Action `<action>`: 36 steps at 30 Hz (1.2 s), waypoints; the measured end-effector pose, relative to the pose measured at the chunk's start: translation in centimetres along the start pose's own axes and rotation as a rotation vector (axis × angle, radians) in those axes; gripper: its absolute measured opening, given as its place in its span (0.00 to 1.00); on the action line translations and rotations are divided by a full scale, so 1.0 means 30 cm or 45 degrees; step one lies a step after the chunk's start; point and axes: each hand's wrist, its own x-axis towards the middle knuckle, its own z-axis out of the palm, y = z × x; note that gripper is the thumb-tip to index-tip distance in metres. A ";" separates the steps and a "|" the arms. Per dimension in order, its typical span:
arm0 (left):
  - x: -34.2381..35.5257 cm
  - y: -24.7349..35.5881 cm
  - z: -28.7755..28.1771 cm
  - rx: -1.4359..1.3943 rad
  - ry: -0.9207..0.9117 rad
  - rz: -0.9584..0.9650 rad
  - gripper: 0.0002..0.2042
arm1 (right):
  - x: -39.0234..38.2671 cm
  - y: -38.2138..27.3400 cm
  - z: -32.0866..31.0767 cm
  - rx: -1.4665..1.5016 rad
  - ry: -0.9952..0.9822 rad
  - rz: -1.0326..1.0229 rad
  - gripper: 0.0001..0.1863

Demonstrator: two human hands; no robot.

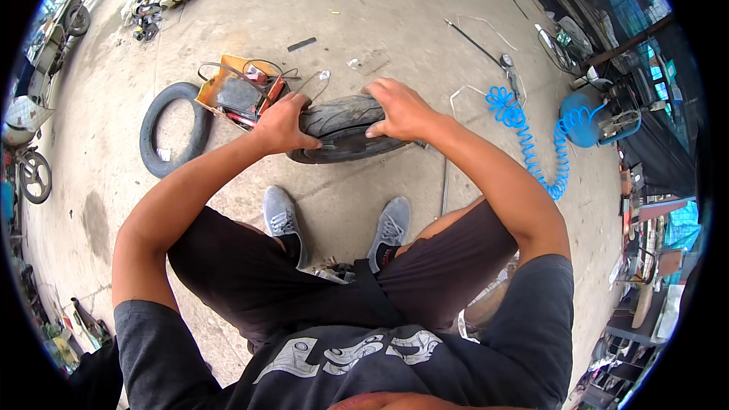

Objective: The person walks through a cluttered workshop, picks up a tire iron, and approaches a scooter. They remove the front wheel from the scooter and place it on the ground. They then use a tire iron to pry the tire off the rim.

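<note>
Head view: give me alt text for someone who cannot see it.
Seen from above, a seated person grips a black tyre with the left hand and the right hand, holding it above the concrete floor in front of their grey shoes. A black inner tube, an orange tool tray and a blue coiled air hose lie nearby.

Concrete floor (319, 15) (stained) carries a tyre (345, 129), inner tube (173, 130), orange toolbox (239, 91), blue hose (531, 137).

A single head-worn fisheye view looked steeply down from above the person's chest, close over both forearms entering from six o'clock; the concrete floor (319, 205) spread toward twelve o'clock, and straight edges bowed near the dark circular rim
</note>
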 end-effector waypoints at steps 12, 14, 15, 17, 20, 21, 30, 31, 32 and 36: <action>0.016 -0.057 0.042 -0.036 0.044 0.134 0.30 | -0.015 0.054 0.005 -0.021 0.060 0.023 0.35; 0.022 -0.063 0.053 -0.008 0.070 0.162 0.29 | -0.013 0.061 0.012 -0.024 0.080 0.003 0.35; 0.025 -0.066 0.058 -0.009 0.081 0.168 0.28 | -0.012 0.062 0.013 -0.025 0.082 0.003 0.35; 0.034 -0.072 0.065 -0.007 0.104 0.181 0.27 | -0.009 0.064 0.014 -0.027 0.086 0.002 0.35; 0.043 -0.068 0.067 -0.012 0.128 0.221 0.25 | -0.011 0.062 0.010 -0.076 0.046 0.019 0.35; 0.043 -0.061 0.062 -0.020 0.110 0.228 0.25 | -0.013 0.062 0.005 -0.097 0.030 0.012 0.36; 0.037 0.074 -0.046 -0.065 0.144 0.248 0.28 | -0.053 0.121 -0.017 0.068 -0.091 0.158 0.39; 0.038 0.074 -0.020 -0.022 0.153 0.265 0.32 | -0.051 0.123 0.001 0.083 -0.106 0.168 0.41; 0.047 0.087 -0.018 -0.064 0.146 0.265 0.32 | -0.053 0.122 0.006 0.092 -0.117 0.182 0.42; 0.038 0.077 -0.010 -0.151 0.118 0.233 0.37 | -0.005 0.004 -0.017 0.156 -0.045 -0.017 0.45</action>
